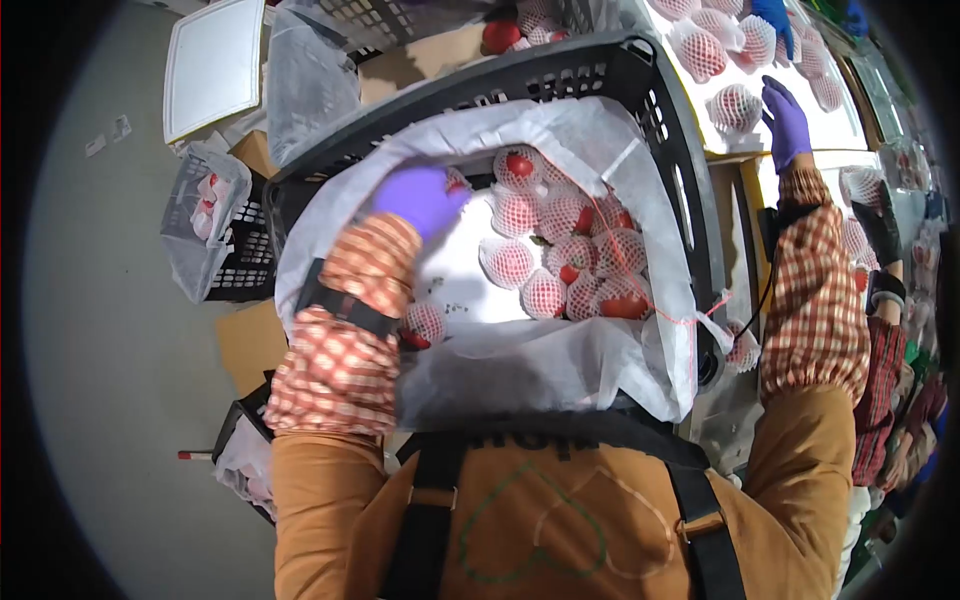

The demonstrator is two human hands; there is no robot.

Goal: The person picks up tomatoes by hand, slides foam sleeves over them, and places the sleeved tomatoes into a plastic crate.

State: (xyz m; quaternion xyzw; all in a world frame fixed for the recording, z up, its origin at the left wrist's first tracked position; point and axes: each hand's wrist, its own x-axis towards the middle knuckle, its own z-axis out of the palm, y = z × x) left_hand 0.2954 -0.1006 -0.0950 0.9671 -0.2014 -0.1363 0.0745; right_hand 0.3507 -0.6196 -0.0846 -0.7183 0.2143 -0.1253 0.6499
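Note:
My left hand (418,202), in a purple glove and blurred, is in the lined crate near its far left side. Its thumb and fingers are curled at a red fruit in a white foam net (456,181), mostly hidden by the glove. To its right, several netted red fruits (516,214) lie together in the crate, and another netted fruit (425,324) lies near my left forearm. My right hand (788,124), also purple-gloved, reaches over the white tabletop (835,132) with fingers stretched out and apart. Just left of its fingertips is a netted fruit (735,108).
The black plastic crate (708,250) has a white liner (590,125) folded over its walls. Another person's blue-gloved hand (774,18) is among netted fruits at the table's far side. Smaller lined crates (245,245) stand on the left floor. People work along the right.

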